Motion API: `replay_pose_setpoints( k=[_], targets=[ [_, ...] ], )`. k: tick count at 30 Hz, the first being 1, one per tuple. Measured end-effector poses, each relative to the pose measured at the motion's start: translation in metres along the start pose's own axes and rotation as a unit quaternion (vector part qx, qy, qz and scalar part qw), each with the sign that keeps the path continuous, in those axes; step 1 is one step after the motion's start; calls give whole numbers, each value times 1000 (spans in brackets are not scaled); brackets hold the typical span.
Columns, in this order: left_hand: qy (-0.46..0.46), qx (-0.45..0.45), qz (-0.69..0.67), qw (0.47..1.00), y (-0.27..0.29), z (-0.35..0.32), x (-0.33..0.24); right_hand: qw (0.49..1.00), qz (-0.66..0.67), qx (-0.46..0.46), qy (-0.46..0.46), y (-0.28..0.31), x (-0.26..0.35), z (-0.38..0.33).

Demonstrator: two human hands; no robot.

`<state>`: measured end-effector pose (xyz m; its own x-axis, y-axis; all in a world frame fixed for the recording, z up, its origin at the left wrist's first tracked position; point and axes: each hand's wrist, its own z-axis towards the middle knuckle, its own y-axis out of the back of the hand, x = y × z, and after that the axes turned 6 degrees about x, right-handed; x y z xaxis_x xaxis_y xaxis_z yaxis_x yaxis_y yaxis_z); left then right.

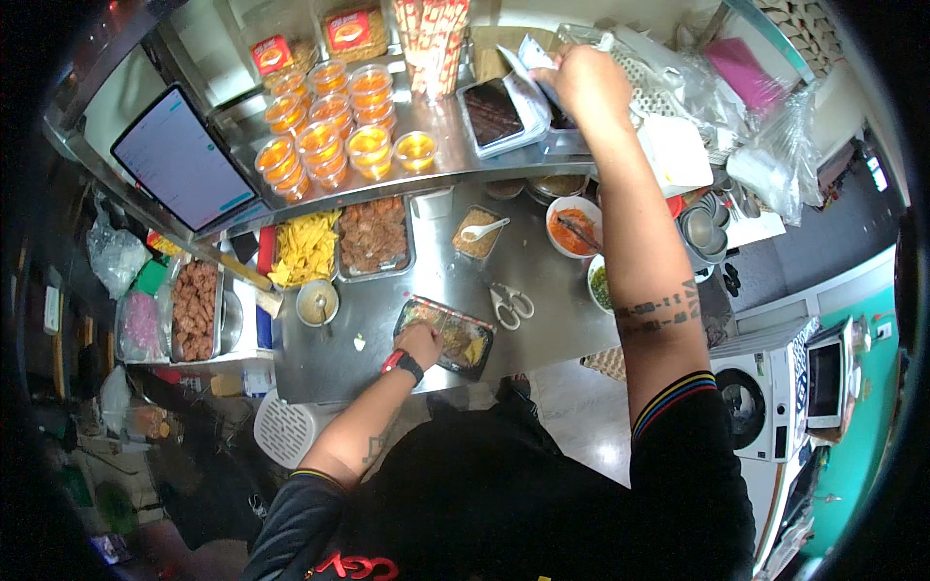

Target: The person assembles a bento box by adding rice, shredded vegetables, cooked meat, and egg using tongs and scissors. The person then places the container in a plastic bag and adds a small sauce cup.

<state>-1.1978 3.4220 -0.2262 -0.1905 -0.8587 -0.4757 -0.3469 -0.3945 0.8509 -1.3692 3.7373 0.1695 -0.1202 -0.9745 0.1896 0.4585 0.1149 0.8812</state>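
While the right hand stretches up to a packet at upper centre, the left hand curls over the tray below centre; I cannot tell either grip.

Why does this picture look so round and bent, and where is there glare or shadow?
In the head view, the fisheye lens leaves black corners and bows the steel shelf; in that same view, glare whitens patches of the metal worktop and pale floor; the head view's lower left sinks into shadow, while the tablet glows.
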Motion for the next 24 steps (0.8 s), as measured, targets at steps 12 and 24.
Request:
replay_pose_setpoints(
  k=[12,24],
  targets=[
    [25,-7,48,998,-13,13,-11,992,44,-101,-57,23,-45,19],
    [89,-11,-139,986,-30,15,-3,832,382,395,74,-220,-42,-291]
  ],
)
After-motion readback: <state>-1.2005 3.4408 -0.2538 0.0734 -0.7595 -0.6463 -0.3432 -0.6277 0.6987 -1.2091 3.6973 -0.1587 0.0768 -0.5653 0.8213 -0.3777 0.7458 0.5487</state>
